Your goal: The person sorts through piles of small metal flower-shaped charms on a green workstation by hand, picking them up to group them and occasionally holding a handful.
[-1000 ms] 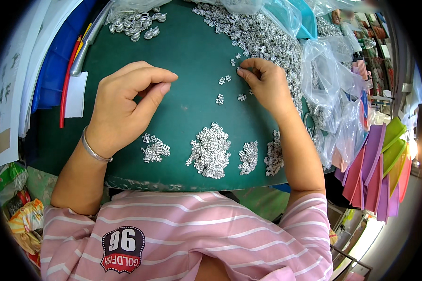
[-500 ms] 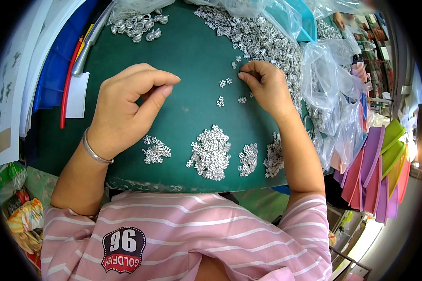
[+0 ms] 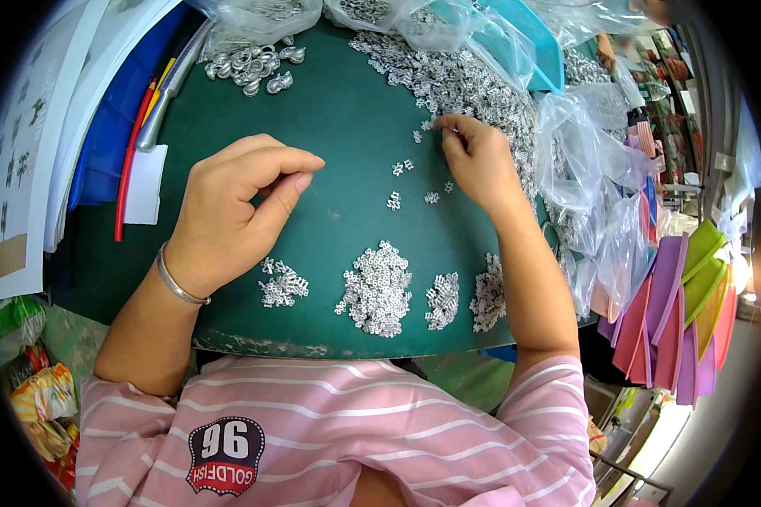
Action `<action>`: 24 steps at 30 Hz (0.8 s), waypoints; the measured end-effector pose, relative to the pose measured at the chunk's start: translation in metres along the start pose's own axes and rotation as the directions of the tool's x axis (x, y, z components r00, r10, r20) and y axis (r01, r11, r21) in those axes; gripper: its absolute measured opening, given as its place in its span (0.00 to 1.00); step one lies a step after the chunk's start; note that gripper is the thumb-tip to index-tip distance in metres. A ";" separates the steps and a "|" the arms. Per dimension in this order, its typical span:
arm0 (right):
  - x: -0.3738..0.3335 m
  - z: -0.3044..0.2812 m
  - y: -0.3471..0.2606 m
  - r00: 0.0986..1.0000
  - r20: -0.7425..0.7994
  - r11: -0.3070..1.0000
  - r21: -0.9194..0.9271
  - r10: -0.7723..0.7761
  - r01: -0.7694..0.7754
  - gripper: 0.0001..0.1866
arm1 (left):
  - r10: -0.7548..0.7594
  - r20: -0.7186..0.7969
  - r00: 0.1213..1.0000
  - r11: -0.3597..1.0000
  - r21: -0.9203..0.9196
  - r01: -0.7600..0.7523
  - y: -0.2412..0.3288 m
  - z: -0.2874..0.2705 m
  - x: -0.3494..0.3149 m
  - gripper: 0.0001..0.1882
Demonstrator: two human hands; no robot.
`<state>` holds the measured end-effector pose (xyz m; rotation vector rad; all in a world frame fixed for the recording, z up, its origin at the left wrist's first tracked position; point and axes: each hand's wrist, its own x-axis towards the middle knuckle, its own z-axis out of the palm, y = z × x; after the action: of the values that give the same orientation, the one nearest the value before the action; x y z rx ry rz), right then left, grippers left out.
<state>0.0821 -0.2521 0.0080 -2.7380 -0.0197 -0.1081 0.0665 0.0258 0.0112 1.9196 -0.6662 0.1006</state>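
Observation:
A green work mat (image 3: 338, 127) carries many small silver metal pieces. A long heap of them (image 3: 457, 76) runs along the far right. My right hand (image 3: 478, 160) rests at that heap's near edge, fingertips pinched on the pieces there. A few loose pieces (image 3: 402, 182) lie just left of it. My left hand (image 3: 241, 207), with a silver bangle at the wrist, rests on the mat with fingers curled together and nothing visible in it. Near the front edge lie sorted small piles (image 3: 376, 287), (image 3: 283, 283), (image 3: 444, 300), (image 3: 486, 296).
Larger silver rings (image 3: 249, 63) sit at the mat's far left. Clear plastic bags (image 3: 583, 160) crowd the right side, a teal tray (image 3: 524, 42) lies behind. Red and metal tools (image 3: 139, 127), white paper and a blue tray lie left. Coloured plastic sheets (image 3: 676, 304) stand at right.
My right hand has slid slightly away and right, up to the edge of the long heap. My left hand has barely moved.

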 end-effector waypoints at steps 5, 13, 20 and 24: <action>-0.002 -0.002 0.012 0.995 -0.040 0.982 0.173 0.089 -0.080 0.10 | 0.009 0.000 1.000 1.000 0.002 -0.009 0.002 0.000 -0.001 0.06; -0.012 0.014 0.010 0.997 -0.023 0.983 0.172 -0.068 0.071 0.09 | 0.004 0.006 1.000 1.000 0.004 -0.004 -0.001 0.001 -0.001 0.06; -0.015 0.016 0.006 0.984 -0.054 0.964 0.198 -0.170 0.178 0.06 | -0.004 -0.008 1.000 1.000 0.015 0.004 -0.001 0.002 0.000 0.07; -0.010 -0.004 0.020 0.980 0.183 0.543 0.817 0.074 -0.194 0.02 | -0.012 0.012 1.000 1.000 -0.005 0.012 -0.002 0.000 -0.001 0.06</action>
<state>0.0723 -0.2719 0.0027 -1.7488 0.0862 0.1064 0.0663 0.0266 0.0095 1.9208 -0.6627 0.0796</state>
